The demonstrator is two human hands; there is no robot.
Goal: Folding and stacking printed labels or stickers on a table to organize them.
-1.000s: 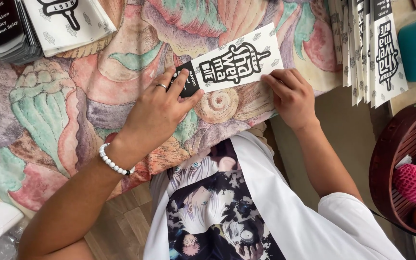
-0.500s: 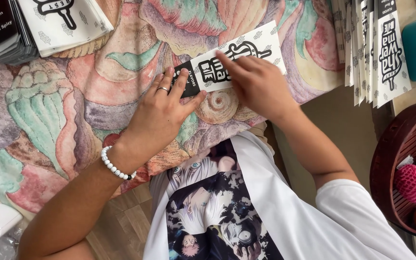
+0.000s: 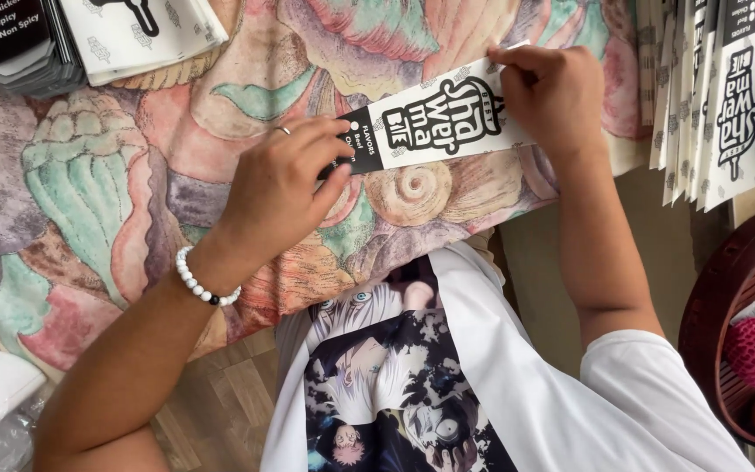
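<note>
Nearest: white T-shirt with a dark cartoon print (image 3: 412, 385), worn by the person, bottom centre. Left hand (image 3: 277, 188), white bead bracelet (image 3: 205, 281) on the wrist, lies palm down with fingers pressed flat on the black end of a long white-and-black printed paper sleeve (image 3: 434, 122); holding it down, not pinching. Right hand (image 3: 552, 92) covers the sleeve's other end, fingertips curled onto its top edge; grip looks closed on that edge, but I can't tell whether it pinches or only presses. Sleeve lies flat on the surface, on a pastel shell-pattern cloth (image 3: 89, 175), between the hands. Progress, judging: this one is mid-handling. Further out, a row of matching sleeves (image 3: 718, 96) at right and stacks of the same pieces (image 3: 89, 35) top left. Dark red plastic basket (image 3: 727, 297) far right.
</note>
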